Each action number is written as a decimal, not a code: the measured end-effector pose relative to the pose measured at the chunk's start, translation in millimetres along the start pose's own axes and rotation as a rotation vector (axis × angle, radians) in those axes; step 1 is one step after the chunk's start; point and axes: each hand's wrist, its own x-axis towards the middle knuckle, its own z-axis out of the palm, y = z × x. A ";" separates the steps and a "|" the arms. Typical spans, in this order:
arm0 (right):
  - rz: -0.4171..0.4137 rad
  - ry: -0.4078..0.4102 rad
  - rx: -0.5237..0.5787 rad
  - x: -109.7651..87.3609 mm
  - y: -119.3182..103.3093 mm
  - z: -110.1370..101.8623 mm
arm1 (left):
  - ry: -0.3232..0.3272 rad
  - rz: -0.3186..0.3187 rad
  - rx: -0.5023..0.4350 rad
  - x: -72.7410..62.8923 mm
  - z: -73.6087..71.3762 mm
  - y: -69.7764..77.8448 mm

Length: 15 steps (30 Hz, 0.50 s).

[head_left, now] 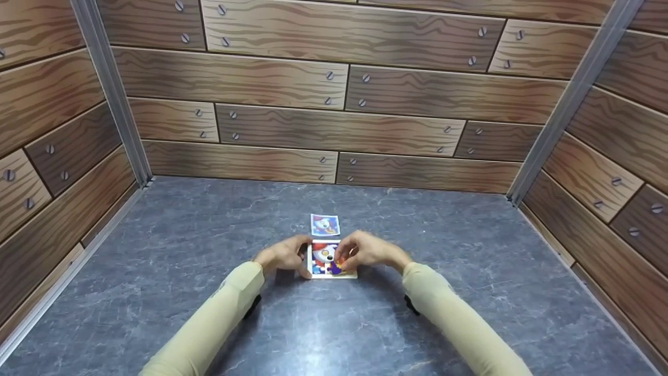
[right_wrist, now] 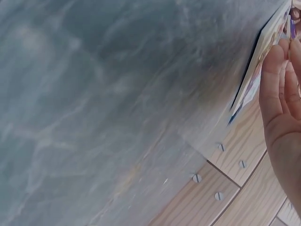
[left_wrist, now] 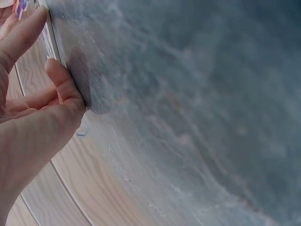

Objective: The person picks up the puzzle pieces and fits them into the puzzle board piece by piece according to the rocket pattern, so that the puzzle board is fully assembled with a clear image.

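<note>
A small jigsaw puzzle in a pale-rimmed tray [head_left: 329, 277] lies on the table, showing a red, white and blue cartoon picture. At its left side my left hand [head_left: 287, 254] holds the rim, thumb by the near corner and fingers by the far one. My right hand [head_left: 369, 249] pinches a purple and yellow puzzle piece [head_left: 335, 268] over the tray's near right part. In the left wrist view, the thumb and a bent finger of the left hand [left_wrist: 44, 94] meet the tray's edge. The right wrist view shows the fingertips of the right hand [right_wrist: 282, 89] close together over the tray.
A picture card [head_left: 324, 225] with a similar design lies just beyond the tray. The grey marbled tabletop [head_left: 209, 219] is enclosed by wood-patterned walls [head_left: 292, 125] at the back and both sides, with metal strips [head_left: 117, 89] at the corners.
</note>
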 end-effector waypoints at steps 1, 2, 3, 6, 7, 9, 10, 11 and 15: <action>-0.001 -0.002 -0.001 1.1 -0.3 1.1 | 0.000 0.004 0.001 0.3 0.0 -0.3; 0.002 0.000 -0.003 2.0 -0.8 2.0 | 0.002 0.006 0.004 0.7 0.0 -0.7; 0.004 0.001 -0.003 2.8 -1.3 3.0 | 0.003 0.005 0.005 1.1 -0.1 -1.1; 0.000 0.010 -0.008 5.4 -2.7 5.5 | 0.005 -0.003 0.005 1.2 -0.2 -1.4; -0.001 0.014 -0.009 6.4 -2.8 6.2 | 0.006 -0.007 0.002 0.9 -0.3 -1.3; 0.002 0.024 -0.018 8.1 -3.1 7.6 | 0.005 -0.013 0.001 -0.3 -0.6 -0.5; 0.007 0.029 -0.021 8.8 -3.2 8.1 | 0.004 -0.010 0.003 -1.1 -0.7 0.2; 0.011 0.034 -0.024 9.4 -3.2 8.5 | 0.001 -0.009 0.005 -1.7 -0.9 0.9; 0.024 0.041 -0.038 10.5 -4.1 10.0 | -0.006 -0.010 0.023 -3.0 -1.2 3.3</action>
